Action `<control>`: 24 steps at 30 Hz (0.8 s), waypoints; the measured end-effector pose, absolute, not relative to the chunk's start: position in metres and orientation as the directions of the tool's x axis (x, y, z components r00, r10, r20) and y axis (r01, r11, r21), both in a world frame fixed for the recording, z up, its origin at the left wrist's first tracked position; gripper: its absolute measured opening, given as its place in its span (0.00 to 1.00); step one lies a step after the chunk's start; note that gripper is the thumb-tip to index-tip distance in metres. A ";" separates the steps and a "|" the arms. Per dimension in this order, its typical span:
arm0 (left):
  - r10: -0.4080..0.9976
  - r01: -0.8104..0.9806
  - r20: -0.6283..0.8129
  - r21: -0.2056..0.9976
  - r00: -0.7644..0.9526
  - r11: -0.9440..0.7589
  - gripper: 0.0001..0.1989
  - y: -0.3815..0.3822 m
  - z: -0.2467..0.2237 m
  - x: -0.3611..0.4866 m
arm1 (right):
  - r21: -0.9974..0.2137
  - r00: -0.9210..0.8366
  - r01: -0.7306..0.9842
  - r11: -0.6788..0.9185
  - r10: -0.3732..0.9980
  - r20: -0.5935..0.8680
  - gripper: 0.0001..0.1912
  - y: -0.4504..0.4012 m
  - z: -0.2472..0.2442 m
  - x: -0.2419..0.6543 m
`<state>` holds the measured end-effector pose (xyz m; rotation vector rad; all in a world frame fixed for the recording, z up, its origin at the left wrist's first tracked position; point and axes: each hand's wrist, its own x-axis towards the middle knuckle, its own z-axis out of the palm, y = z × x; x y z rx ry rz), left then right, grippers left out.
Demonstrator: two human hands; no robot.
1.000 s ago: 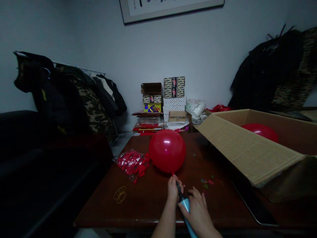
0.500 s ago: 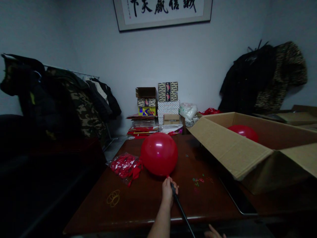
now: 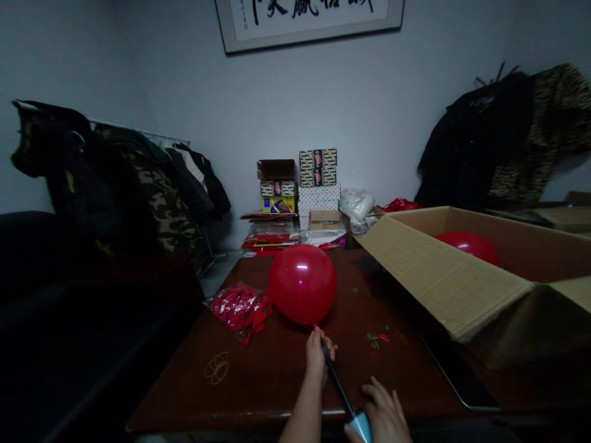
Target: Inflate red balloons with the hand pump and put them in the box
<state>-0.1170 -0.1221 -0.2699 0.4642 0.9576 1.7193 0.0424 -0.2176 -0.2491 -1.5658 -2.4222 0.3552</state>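
A round, inflated red balloon [image 3: 302, 284] sits over the table, its neck toward me. My left hand [image 3: 318, 354] is closed around that neck and the thin black tube of a balloon pump [image 3: 338, 381]. At the lower edge shows the pump's light blue part [image 3: 361, 426], partly cut off by the frame. Close beside it is my right hand [image 3: 385, 409], fingers stretched out and apart; whether they touch the pump I cannot tell. Left of the balloon lies a clear plastic bag of uninflated red balloons [image 3: 240, 307].
A large open cardboard box [image 3: 443, 277] at the right holds another red balloon [image 3: 468, 246]. Yellow rubber bands [image 3: 217, 368] and small coloured bands [image 3: 379, 338] lie on the dark wooden table [image 3: 258, 394]. Stacked boxes [image 3: 318, 184] stand behind. A dark flat device [image 3: 459, 375] lies near the box.
My right hand has come up from the bottom edge to beside the pump. The pump's blue part now shows. My left hand keeps its hold; the whole view has shifted slightly.
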 end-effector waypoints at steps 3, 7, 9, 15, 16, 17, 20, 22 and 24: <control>0.919 -0.607 -0.148 0.787 -0.364 -0.114 0.24 -0.123 -0.268 -0.117 | -0.381 -0.416 0.833 0.402 0.908 0.049 0.24 -0.204 -0.228 0.026; 0.930 -0.605 -0.127 0.787 -0.345 -0.117 0.23 -0.122 -0.267 -0.118 | -0.398 -0.370 0.834 0.383 0.922 0.113 0.23 -0.187 -0.218 0.003; 0.937 -0.597 -0.117 0.795 -0.329 -0.110 0.24 -0.121 -0.266 -0.119 | -0.406 -0.350 0.837 0.367 0.929 0.118 0.22 -0.180 -0.218 -0.005; 0.927 -0.578 -0.119 0.808 -0.355 -0.117 0.25 -0.121 -0.265 -0.118 | -0.386 -0.331 0.851 0.356 0.934 0.134 0.23 -0.181 -0.225 -0.005; 0.924 -0.580 -0.123 0.806 -0.363 -0.120 0.25 -0.121 -0.265 -0.118 | -0.380 -0.330 0.853 0.358 0.934 0.139 0.23 -0.184 -0.227 -0.003; 0.920 -0.584 -0.126 0.802 -0.371 -0.125 0.24 -0.122 -0.266 -0.117 | -0.375 -0.333 0.854 0.361 0.932 0.139 0.23 -0.187 -0.229 0.001; 0.912 -0.596 -0.133 0.791 -0.389 -0.139 0.23 -0.124 -0.267 -0.117 | -0.357 -0.371 0.847 0.395 0.919 0.136 0.22 -0.201 -0.241 0.015; 0.908 -0.599 -0.140 0.789 -0.395 -0.139 0.23 -0.125 -0.268 -0.117 | -0.326 -0.378 0.851 0.413 0.911 0.167 0.21 -0.212 -0.254 0.029; 0.907 -0.601 -0.141 0.786 -0.397 -0.141 0.22 -0.125 -0.268 -0.118 | -0.293 -0.358 0.863 0.411 0.908 0.217 0.17 -0.225 -0.271 0.046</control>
